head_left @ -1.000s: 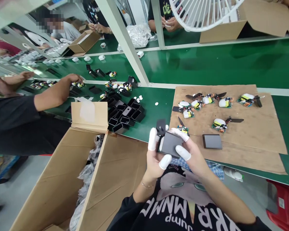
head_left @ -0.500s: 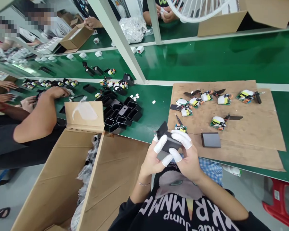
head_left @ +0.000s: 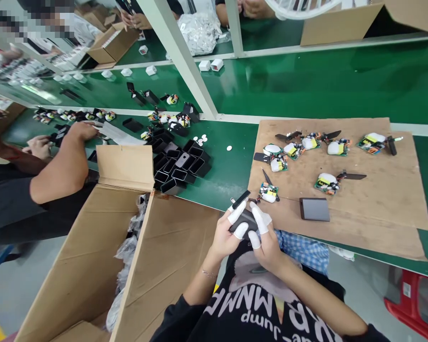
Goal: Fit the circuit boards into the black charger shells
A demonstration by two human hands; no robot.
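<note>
Head-worn view, forward and down, close above hands

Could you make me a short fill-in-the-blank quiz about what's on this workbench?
1. Both hands, left hand and right hand, hold one dark ____ casing.
2. The circuit boards lie on a brown ____ sheet.
3. The belt is coloured ____.
4. The fingertips wear ____ finger cots.

Missing words: grey; cardboard; green; white
</note>
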